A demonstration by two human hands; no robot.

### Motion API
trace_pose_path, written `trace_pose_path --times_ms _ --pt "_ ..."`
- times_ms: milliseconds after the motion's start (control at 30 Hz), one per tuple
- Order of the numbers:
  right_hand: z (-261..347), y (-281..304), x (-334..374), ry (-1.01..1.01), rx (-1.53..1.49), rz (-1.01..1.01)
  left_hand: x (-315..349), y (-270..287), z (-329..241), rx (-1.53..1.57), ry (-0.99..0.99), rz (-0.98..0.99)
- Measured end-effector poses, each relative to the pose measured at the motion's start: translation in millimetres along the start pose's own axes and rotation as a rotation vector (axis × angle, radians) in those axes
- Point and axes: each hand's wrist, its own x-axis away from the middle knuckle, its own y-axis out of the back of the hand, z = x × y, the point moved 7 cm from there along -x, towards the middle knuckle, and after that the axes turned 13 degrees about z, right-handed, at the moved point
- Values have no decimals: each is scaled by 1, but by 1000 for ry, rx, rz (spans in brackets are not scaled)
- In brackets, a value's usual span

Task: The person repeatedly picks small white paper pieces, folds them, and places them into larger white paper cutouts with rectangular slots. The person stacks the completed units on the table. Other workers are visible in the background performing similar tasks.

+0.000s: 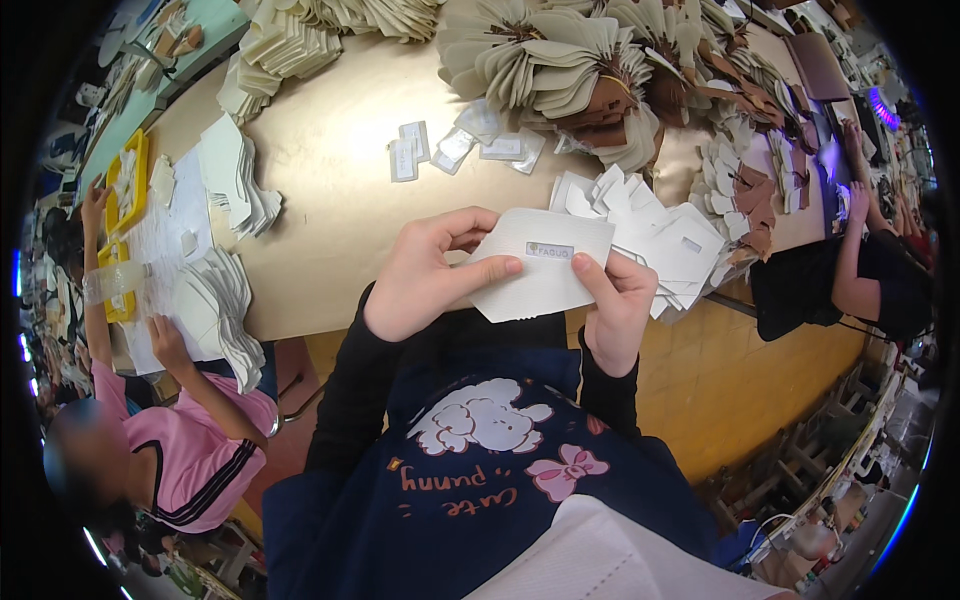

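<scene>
A white textured panel, cut to shape like a shoe part, is stretched between my two hands above the table's near edge. A small rectangular printed label sits near its upper middle. My left hand grips the panel's left side, thumb on top and fingers behind. My right hand pinches its right side, with the thumb tip beside the label's lower right corner. Just beyond my right hand lies a loose pile of similar white panels, one showing a label. Farther off, small label packets are scattered on the tabletop.
Fanned bundles of cream and brown pieces cover the far right of the table. White stacks stand at left. A person in pink works there beside yellow trays. Another person's dark-clothed arm is at right.
</scene>
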Motion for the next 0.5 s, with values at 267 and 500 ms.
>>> trace_pose_path --times_ms 267,500 --pt "-14 -7 -1 -133 103 74 4 8 11 38 5 -118" --pt "-22 -9 -4 -153 -66 74 3 7 6 -25 -18 -81"
